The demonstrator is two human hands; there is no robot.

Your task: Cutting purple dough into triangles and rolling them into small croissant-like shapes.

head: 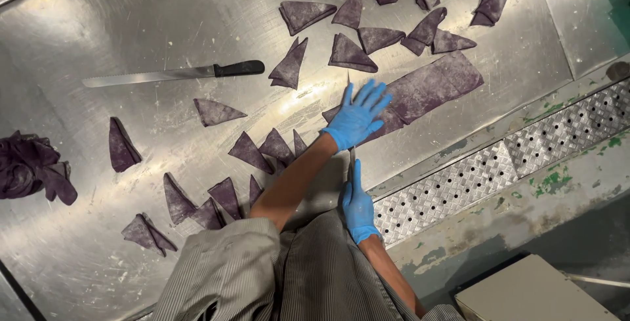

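purple dough strip [430, 88] lies toward the right edge of the steel worktop [131, 25]. left hand [357, 116], blue-gloved, open and flat, presses its near end. right hand [357, 206] closed around a knife [350, 157] at the near edge, blade upon the strip. cut triangles [351, 55] scattered around; second knife [174, 73] lies toward the far left.

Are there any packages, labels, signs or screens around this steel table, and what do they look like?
No labels, signs or screens show.
Box: the only package-like thing, low at the bottom right beside the table; plain beige, flat-topped, rectangular, no visible print.
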